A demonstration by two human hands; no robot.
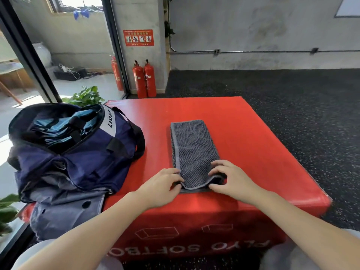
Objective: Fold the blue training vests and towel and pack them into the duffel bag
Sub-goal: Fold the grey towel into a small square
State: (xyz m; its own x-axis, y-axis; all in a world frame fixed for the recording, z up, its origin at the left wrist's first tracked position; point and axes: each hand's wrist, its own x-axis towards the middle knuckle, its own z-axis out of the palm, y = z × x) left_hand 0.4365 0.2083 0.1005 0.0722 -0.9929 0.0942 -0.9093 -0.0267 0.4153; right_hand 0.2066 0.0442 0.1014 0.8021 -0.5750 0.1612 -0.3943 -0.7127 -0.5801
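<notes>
Both hands, left point(161, 184) & right point(231, 178), fingers pinching near corners of grey towel point(192, 147) (long strip on red box point(263, 133)). Best lifted evenly, edges matched w/ far end.

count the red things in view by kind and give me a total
fire extinguishers: 3
plyo soft box: 1
wall safety sign: 1
total: 5

Red padded plyo box point(243, 133) on speckled black floor point(292, 90). On top: grey towel point(191, 149) folded lengthwise; navy duffel bag point(78, 152) at left edge, unzipped.
</notes>
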